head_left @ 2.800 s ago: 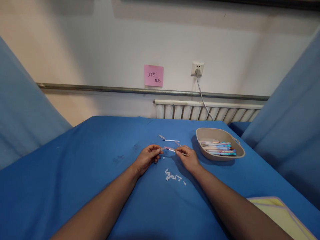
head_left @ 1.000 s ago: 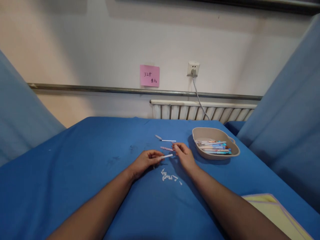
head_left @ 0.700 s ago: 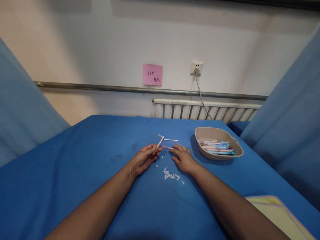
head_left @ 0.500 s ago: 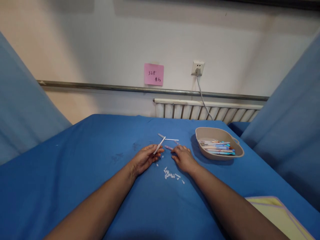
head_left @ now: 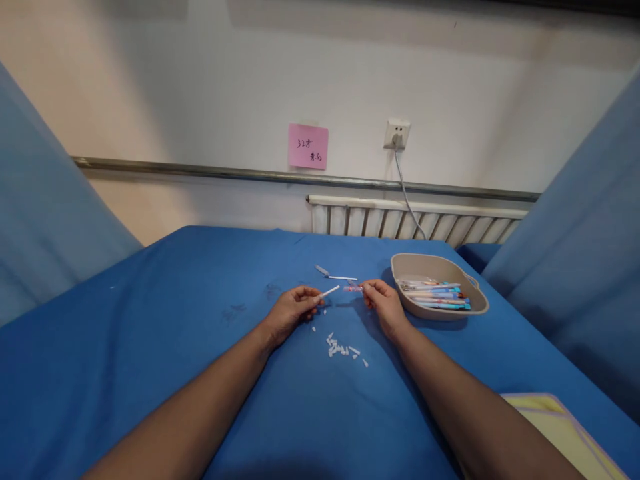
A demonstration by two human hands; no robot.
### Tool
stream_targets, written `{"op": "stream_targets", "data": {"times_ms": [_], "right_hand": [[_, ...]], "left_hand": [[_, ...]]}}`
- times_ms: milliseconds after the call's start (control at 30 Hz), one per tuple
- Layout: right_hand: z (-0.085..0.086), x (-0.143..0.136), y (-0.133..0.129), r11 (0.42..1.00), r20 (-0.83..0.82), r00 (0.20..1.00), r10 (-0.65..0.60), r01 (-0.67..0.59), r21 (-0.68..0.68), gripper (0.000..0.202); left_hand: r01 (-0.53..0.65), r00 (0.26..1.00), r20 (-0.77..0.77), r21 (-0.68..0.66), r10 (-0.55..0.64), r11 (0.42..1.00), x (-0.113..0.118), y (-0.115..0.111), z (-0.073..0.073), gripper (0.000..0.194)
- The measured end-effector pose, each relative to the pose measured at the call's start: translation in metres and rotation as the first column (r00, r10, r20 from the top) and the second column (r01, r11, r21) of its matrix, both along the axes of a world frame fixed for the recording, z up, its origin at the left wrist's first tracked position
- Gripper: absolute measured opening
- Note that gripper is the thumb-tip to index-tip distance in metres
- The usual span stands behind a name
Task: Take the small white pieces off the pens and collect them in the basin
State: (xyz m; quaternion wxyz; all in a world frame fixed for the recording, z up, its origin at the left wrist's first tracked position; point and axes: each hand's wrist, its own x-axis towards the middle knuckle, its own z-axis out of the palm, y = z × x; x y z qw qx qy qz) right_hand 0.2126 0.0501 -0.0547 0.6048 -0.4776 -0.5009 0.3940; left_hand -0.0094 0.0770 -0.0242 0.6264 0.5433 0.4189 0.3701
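In the middle of the head view, my left hand (head_left: 294, 311) pinches a slim white pen tube (head_left: 331, 291) that points to the right. Facing it, my right hand (head_left: 389, 308) is closed on one end of a see-through pinkish pen barrel (head_left: 353, 289). A small gap separates the two parts, both lifted off the blue cloth. Just beyond them lie a thin white pen refill (head_left: 343, 278) and a short translucent piece (head_left: 321, 270). Several small white cone-shaped pen tips (head_left: 337, 348) are scattered nearer to me, between my forearms.
A beige basket (head_left: 479, 308) holding several pens (head_left: 436, 293) stands right of my right hand. A yellow cloth (head_left: 555, 427) lies at the lower right. Behind the blue-covered table (head_left: 165, 320) are a radiator (head_left: 373, 220) and a wall; blue curtains (head_left: 575, 200) hang at both sides.
My right hand has picked the pinkish barrel up off the cloth and shifted slightly right. My left hand has tilted the white tube down from steep to nearly level, towards the barrel.
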Motion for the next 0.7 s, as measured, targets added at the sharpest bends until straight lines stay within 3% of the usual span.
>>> {"op": "stream_targets", "data": {"times_ms": [167,367,500,700], "right_hand": [[0.003,-0.003,-0.003,1.000,-0.006,1.000,0.020,-0.020,-0.005,0.030],[0.002,-0.005,-0.004,1.000,0.206,0.978,-0.001,0.001,0.003,0.030],[-0.001,-0.010,-0.007,0.996,0.340,0.940,0.044,-0.067,0.056,0.024],[-0.001,-0.013,-0.011,0.992,0.389,0.917,0.093,-0.119,0.045,0.020]], "left_hand": [[0.068,0.992,-0.116,0.080,-0.058,0.994,0.002,-0.001,0.000,0.033],[0.062,0.982,-0.183,0.135,-0.037,0.989,0.005,-0.004,-0.001,0.034],[0.091,0.968,-0.246,0.177,-0.045,0.980,0.007,-0.006,-0.002,0.034],[0.113,0.963,-0.263,0.211,-0.056,0.971,0.006,-0.007,-0.003,0.032]]}}
